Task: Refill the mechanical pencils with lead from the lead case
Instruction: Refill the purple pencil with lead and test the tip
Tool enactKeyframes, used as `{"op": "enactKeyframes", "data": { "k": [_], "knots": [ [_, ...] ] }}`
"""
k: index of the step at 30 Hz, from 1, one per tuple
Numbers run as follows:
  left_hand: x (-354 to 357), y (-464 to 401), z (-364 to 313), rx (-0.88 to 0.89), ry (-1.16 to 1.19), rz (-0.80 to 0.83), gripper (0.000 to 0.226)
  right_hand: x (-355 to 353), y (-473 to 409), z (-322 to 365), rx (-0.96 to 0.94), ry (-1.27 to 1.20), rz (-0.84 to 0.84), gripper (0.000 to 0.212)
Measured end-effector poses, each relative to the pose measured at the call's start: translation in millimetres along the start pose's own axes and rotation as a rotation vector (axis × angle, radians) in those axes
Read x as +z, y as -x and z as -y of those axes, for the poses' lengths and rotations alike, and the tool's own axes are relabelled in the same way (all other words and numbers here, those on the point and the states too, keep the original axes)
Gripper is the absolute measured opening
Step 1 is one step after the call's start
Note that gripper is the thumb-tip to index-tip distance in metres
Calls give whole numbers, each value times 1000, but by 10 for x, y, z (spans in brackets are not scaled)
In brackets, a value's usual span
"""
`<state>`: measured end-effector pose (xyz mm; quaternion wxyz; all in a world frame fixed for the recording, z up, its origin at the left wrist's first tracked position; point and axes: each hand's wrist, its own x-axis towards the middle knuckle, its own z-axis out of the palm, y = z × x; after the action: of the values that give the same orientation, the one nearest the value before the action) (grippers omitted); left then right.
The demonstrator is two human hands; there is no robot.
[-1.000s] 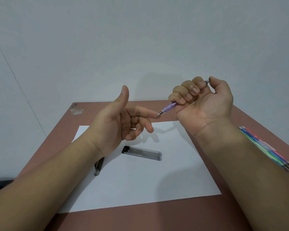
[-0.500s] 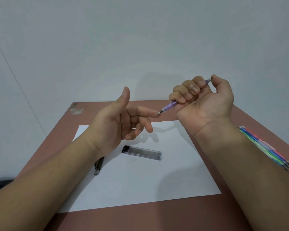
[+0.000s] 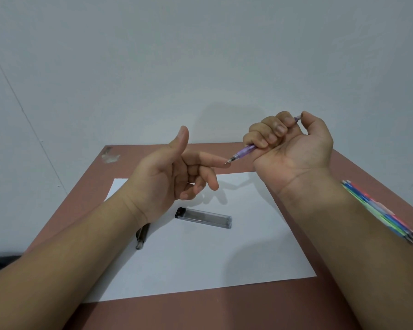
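little has moved since a second ago: the right hand [image 3: 293, 148] still grips the purple pencil [image 3: 244, 152], its tip at the left hand [image 3: 167, 172]'s straight forefinger, thumb up. the clear lead case [image 3: 204, 217] lies closed on the paper [image 3: 224, 258], dark leads inside, no readable label.

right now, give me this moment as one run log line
right hand grips purple pencil, thumb on its cap | tip at left hand forefinger | lead case shut on paper | spare pencils at right

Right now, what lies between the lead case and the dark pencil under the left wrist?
Head view: only bare white paper between lead case and dark pencil.
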<state>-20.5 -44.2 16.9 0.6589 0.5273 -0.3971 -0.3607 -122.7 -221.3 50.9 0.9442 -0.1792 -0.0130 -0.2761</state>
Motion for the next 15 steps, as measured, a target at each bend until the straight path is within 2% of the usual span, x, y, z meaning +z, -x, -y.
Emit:
{"op": "enactKeyframes", "data": {
  "k": [4,10,15],
  "knots": [
    [0,4,-2,2,9,2,75,-5,-3,-5,3,-10,-2,42],
    [-21,-4,17,31,7,4,56,-1,4,0,-7,-2,8,40],
    [-27,-8,21,40,15,15,53,4,8,14,-49,-1,-22,36]
  ]
}}
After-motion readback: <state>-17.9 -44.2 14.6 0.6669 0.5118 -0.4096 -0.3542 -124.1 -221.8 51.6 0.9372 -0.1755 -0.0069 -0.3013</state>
